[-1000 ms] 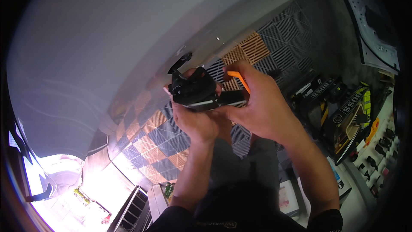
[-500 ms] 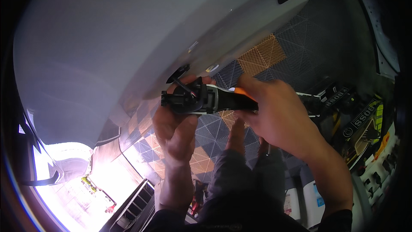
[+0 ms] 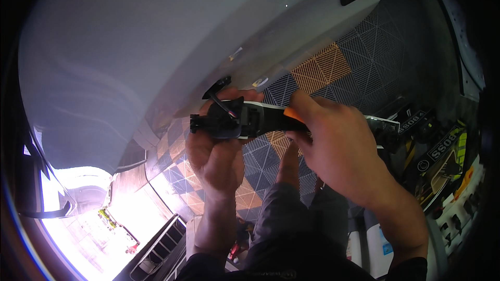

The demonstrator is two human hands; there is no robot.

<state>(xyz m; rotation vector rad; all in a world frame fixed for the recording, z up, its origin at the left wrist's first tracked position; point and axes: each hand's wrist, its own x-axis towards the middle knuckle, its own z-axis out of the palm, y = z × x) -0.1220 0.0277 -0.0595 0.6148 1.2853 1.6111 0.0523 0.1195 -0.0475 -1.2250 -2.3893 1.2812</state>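
- Your black part (image 3: 252, 119) has shifted toward nine o'clock.
- Left grip (image 3: 216, 161) cradles it; right grip (image 3: 338, 145) pinches its three-o'clock end.
- Seemingly steadying; next needs cable (image 3: 221, 105) slack.

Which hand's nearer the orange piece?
Right. The right hand has the orange piece at its fingers. The left hand is farther left, supporting the other end of the black part, clear of the orange piece.
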